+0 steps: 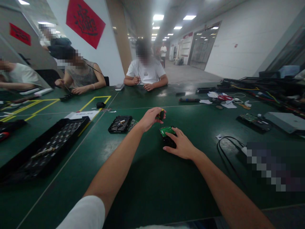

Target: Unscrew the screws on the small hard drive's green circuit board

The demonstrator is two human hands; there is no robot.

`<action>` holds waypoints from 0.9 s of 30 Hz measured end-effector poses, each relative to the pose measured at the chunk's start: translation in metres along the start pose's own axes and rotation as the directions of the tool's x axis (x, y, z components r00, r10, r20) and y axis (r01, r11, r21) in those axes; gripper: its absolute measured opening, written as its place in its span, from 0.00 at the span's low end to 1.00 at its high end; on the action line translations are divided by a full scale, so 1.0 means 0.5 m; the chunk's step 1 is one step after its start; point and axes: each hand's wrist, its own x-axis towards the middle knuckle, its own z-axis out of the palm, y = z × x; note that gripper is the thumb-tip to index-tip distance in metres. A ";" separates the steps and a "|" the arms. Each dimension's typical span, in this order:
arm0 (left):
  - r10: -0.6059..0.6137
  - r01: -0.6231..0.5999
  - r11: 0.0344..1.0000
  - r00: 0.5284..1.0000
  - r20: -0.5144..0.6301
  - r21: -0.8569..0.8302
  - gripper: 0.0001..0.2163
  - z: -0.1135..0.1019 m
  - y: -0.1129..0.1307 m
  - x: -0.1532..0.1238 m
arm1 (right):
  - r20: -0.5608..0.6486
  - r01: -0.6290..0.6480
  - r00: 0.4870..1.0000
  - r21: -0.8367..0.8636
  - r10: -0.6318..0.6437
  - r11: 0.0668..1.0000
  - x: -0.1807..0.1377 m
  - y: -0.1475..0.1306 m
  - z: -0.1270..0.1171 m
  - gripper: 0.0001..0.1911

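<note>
My left hand (151, 118) is closed round the short dark handle of a screwdriver (161, 114) with a yellow top. Its thin shaft is barely visible, pointing down toward a hard drive (166, 130) on the green table. The drive's green circuit board faces up, and its near part is black. From the right, my right hand (181, 143) grips the drive, fingers over the board's near edge and thumb low along the black side. Whether the screwdriver tip touches a screw is too small to tell.
Left of my hands lies a black drive case (120, 123) with small parts on it. A long black tray (47, 148) holds many small pieces. On the right are another hard drive (254, 122), a grey box (286, 121) and a black cable (224, 149). Co-workers sit across the table (147, 178).
</note>
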 end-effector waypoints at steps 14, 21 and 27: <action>-0.021 0.021 1.000 0.998 0.054 -0.013 0.18 0.007 0.005 -0.006 | -0.012 0.010 1.000 -0.007 -0.010 1.000 0.002 -0.001 0.001 0.51; 0.002 -0.002 0.998 1.000 0.011 0.066 0.16 0.007 0.004 -0.008 | -0.003 -0.001 1.000 0.003 0.001 1.000 0.002 0.003 0.005 0.51; -0.011 0.009 0.999 0.999 0.036 0.048 0.18 0.015 0.007 -0.012 | -0.003 -0.008 1.000 0.010 0.008 1.000 0.001 0.002 0.005 0.51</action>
